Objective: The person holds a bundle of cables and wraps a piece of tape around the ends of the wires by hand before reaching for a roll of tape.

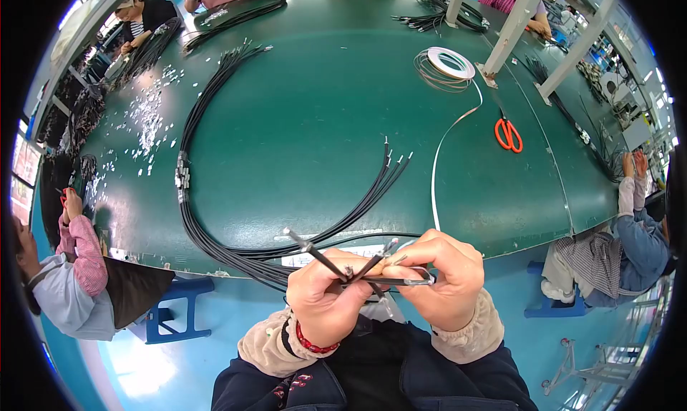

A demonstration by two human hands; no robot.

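Note:
My left hand [323,296] and my right hand [445,276] meet just in front of the green table's near edge [501,246]. Both pinch a few black cables [336,264] whose ends cross between my fingers, one end pointing up left. A strip of white tape [438,175] runs from my right hand up across the table to a tape roll [451,62]. A long bundle of black cables [215,125] curves over the table to my left, and several loose cable ends [390,168] lie fanned ahead of my hands.
Orange scissors [508,135] lie at the right near white frame posts [512,32]. Small white bits [147,118] are scattered far left. Other people sit around the table: one at the left [71,268], one at the right [637,232], others at the back. A blue stool [175,311] stands lower left.

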